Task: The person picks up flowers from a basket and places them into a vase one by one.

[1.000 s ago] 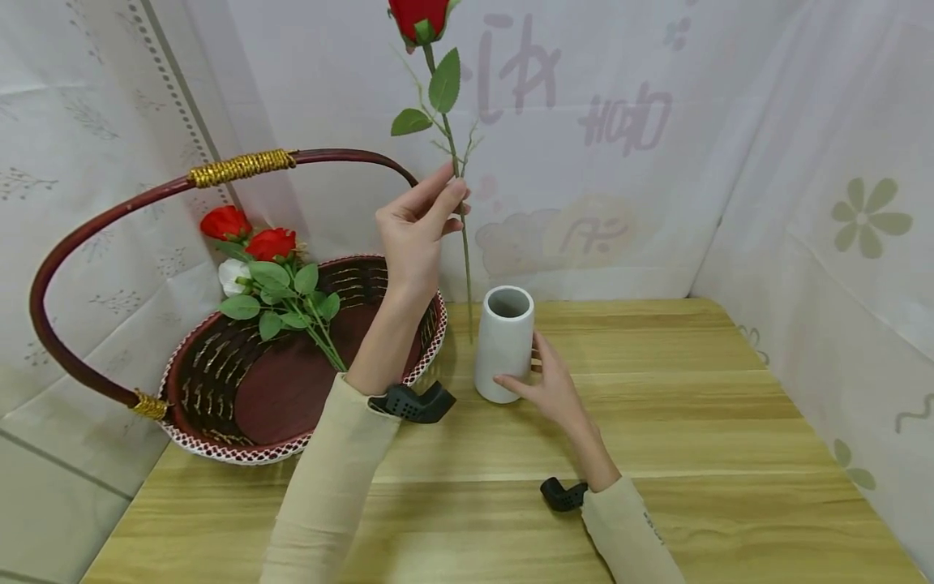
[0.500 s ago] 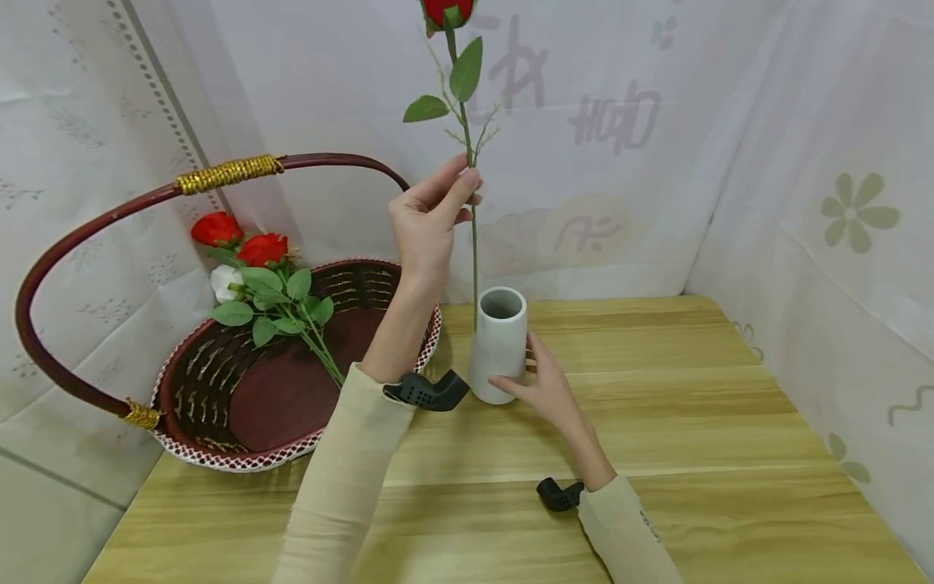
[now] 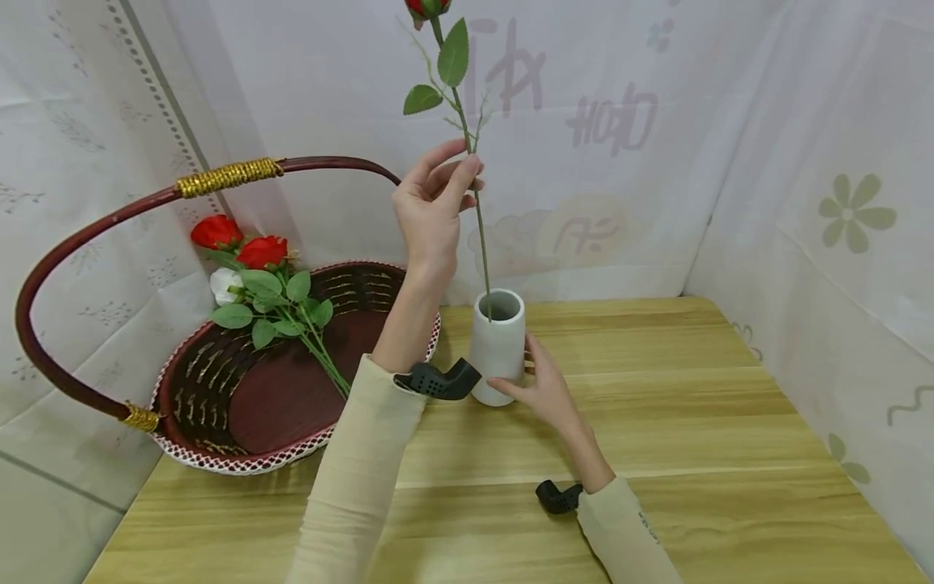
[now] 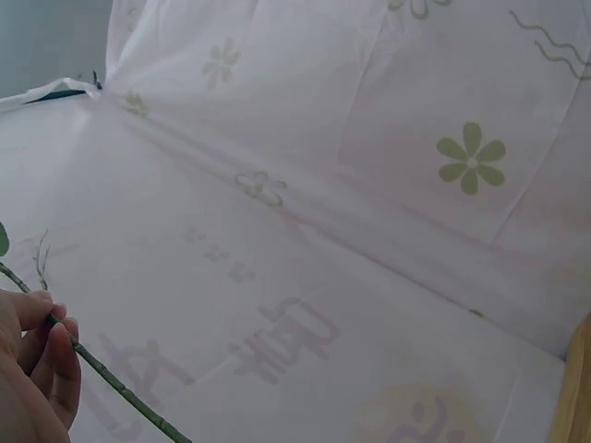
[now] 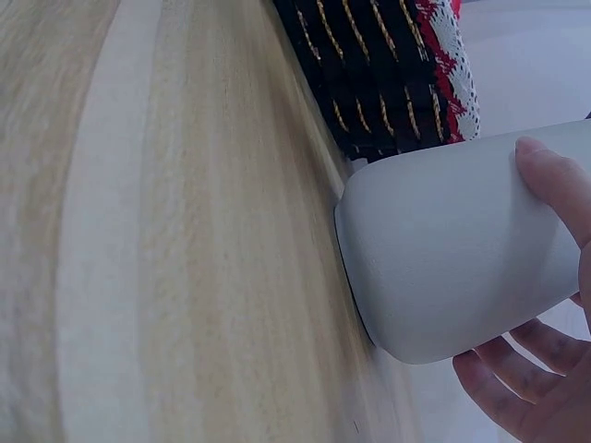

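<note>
While aslant, rose [image 3: 454,57] in left hand [image 3: 430,219]

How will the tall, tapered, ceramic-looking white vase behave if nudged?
Pushed low, the tall, tapered white vase would probably slide rather than tip: its base looks wider than its mouth. Pushed near the top, its height might make it topple. Its smooth wall could slip in a loose grip, though the right hand holds it around the side.

Basket [image 3: 284,405] left of vase [image 3: 498,349], right tabletop [image 3: 700,405] free
</note>
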A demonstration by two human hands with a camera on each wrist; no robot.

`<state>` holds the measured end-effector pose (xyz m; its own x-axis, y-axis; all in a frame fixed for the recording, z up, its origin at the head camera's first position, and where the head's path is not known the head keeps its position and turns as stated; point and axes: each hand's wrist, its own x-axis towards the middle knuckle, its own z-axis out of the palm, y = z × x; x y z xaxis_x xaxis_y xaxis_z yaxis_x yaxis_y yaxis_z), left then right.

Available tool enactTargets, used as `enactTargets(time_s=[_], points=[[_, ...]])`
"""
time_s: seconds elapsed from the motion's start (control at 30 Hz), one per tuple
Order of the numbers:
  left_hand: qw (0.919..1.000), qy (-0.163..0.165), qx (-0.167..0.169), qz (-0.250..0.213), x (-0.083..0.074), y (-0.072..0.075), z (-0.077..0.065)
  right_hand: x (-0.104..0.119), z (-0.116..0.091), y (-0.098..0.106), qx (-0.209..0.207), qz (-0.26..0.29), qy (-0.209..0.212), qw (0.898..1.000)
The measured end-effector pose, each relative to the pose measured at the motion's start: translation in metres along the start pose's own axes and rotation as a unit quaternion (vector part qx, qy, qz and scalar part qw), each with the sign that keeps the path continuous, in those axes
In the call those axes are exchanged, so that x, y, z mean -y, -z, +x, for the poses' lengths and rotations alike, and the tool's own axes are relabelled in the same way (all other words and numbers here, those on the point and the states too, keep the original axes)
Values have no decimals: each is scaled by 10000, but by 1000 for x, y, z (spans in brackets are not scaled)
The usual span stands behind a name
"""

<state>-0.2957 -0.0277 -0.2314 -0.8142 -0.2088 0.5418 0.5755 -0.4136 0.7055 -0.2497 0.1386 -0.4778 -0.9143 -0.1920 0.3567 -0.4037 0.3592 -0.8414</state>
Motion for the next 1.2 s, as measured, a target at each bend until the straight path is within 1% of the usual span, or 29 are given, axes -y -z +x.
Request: enactTargets(time_s=[0.27, 0.5, 0.57, 0.67, 0.87, 1.0, 1.2], points=[[9999, -40, 133, -10, 3, -4, 0, 0, 1, 0, 24, -70, -45, 10000], [9988, -70, 452, 193, 13, -4, -3, 0, 1, 0, 43, -68, -5, 10000], [9983, -13, 510, 275, 16, -3, -4, 0, 1, 0, 36, -47, 29, 10000], [9974, 170, 593, 374, 19, -2, -6, 1, 0, -1, 34, -31, 58, 10000], [9933, 428, 811, 708, 25, 2, -11, -2, 0, -1, 39, -86, 46, 9999], [9908, 530, 904, 855, 29, 4, -13, -2, 0, -1, 54, -47, 16, 10000], [9893, 620, 981, 890, 34, 4, -16, -2, 0, -1, 37, -28, -12, 10000]])
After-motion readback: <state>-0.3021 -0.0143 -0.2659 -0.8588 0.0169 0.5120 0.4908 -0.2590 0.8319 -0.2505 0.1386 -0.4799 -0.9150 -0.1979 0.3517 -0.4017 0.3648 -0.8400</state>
